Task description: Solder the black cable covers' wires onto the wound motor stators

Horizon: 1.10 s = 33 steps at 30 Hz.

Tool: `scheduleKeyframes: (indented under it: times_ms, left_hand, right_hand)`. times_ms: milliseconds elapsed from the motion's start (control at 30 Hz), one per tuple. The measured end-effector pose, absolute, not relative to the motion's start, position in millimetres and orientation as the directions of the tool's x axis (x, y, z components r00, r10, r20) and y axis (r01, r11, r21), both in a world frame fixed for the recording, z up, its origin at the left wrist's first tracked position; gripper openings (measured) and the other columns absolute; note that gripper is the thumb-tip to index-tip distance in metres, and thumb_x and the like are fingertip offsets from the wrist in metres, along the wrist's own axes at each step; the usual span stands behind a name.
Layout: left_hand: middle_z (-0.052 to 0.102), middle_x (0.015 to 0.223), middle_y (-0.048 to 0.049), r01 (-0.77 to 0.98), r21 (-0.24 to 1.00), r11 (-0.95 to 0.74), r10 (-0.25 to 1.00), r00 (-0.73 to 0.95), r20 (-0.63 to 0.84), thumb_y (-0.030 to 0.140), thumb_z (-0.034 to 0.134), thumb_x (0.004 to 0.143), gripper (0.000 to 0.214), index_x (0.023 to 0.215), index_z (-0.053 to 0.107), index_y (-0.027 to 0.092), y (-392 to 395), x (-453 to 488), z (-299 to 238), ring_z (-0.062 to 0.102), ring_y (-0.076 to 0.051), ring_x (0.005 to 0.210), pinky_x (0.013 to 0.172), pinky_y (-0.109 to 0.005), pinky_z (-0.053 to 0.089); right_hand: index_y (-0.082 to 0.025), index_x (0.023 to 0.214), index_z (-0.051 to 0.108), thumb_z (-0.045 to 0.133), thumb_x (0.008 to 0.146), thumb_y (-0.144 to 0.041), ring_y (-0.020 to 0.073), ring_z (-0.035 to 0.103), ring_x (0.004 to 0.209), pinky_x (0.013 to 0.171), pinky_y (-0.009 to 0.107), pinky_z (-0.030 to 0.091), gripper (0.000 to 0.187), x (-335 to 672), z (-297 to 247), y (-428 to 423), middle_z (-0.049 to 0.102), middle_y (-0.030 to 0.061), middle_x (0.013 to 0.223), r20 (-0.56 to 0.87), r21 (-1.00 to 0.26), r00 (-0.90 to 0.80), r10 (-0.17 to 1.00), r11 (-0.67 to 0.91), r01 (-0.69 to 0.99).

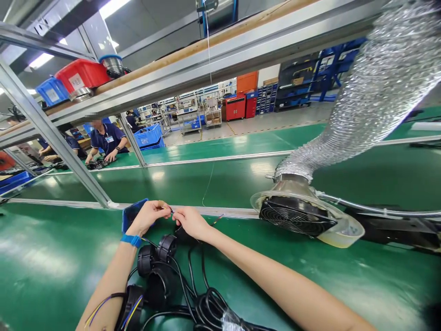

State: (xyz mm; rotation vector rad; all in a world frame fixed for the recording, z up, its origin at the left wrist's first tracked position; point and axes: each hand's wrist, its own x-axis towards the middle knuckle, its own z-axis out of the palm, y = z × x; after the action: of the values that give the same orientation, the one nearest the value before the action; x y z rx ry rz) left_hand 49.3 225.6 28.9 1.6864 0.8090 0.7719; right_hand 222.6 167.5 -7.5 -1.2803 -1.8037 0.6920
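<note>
My left hand point(151, 216) is closed in a pinch in front of a small blue bin point(129, 213), with a blue band round the wrist. Close by on its right, my right hand point(189, 222) pinches too. A thin dark piece, looking like a wire point(171, 210), shows between the fingertips; its ends are hidden. Just below the hands lie black round housings point(166, 248) with black cables point(210, 303). Yellow and blue wire ends point(132, 312) stick out near my left forearm. Another bared cable end point(218, 219) shows beyond my right wrist.
A fan point(296, 216) under a silver flexible duct point(358, 92) stands on the right of the green bench point(344, 280). A metal post point(55, 128) rises at left beneath a shelf with a red bin point(82, 76). A co-worker point(108, 138) handles parts farther left.
</note>
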Motion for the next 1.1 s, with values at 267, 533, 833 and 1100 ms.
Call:
scheduleKeyframes:
  times_ms: [267, 533, 833, 1100]
  left_hand:
    - [0.068, 0.064, -0.0046, 0.129, 0.982, -0.14, 0.856, 0.515, 0.054, 0.039, 0.083, 0.063, 0.034, 0.075, 0.067, 0.012, 229.4, 47.2, 23.1, 0.063, -0.014, 0.06, 0.062, -0.026, 0.05]
    - [0.069, 0.067, -0.0057, 0.167, 0.958, -0.234, 0.833, 0.543, 0.109, 0.036, 0.082, 0.062, 0.03, 0.074, 0.07, 0.011, 225.5, 45.1, 24.3, 0.063, -0.016, 0.064, 0.068, -0.029, 0.05]
    - [0.074, 0.089, -0.0113, 0.643, 0.616, -0.455, 0.884, 0.412, 0.223, 0.047, 0.056, 0.083, 0.042, 0.1, 0.071, 0.012, 239.0, -1.2, 48.9, 0.066, -0.024, 0.084, 0.077, -0.033, 0.049]
    - [0.073, 0.076, -0.0095, 0.88, 0.325, -0.345, 0.938, 0.311, 0.154, 0.029, 0.07, 0.067, 0.013, 0.061, 0.065, 0.019, 248.0, -25.1, 29.1, 0.066, -0.029, 0.081, 0.077, -0.035, 0.045]
  right_hand:
    - [-0.016, 0.068, 0.063, 0.043, 0.091, -0.018, 0.0126, 0.054, 0.062, 0.06, 0.023, 0.033, 0.031, 221.9, -4.4, 164.6, 0.064, 0.0003, 0.067, 0.322, -0.776, -0.172, 0.931, 0.363, 0.516]
    - [-0.015, 0.073, 0.064, 0.039, 0.094, -0.019, 0.0137, 0.059, 0.065, 0.063, 0.023, 0.037, 0.033, 218.7, -1.0, 160.2, 0.068, 0.0016, 0.072, 0.298, -0.696, -0.224, 0.928, 0.372, 0.614]
    - [-0.013, 0.091, 0.067, 0.041, 0.099, -0.017, 0.0237, 0.066, 0.09, 0.078, 0.03, 0.037, 0.028, 246.8, 11.0, 150.2, 0.072, 0.0148, 0.096, 0.248, -0.324, -0.041, 0.968, 0.122, 0.938]
    - [-0.004, 0.082, 0.071, 0.052, 0.087, -0.005, 0.0347, 0.065, 0.094, 0.079, 0.042, 0.041, 0.02, 260.7, 46.2, 118.9, 0.067, 0.0297, 0.092, 0.23, -0.083, 0.088, 0.969, -0.071, 0.994]
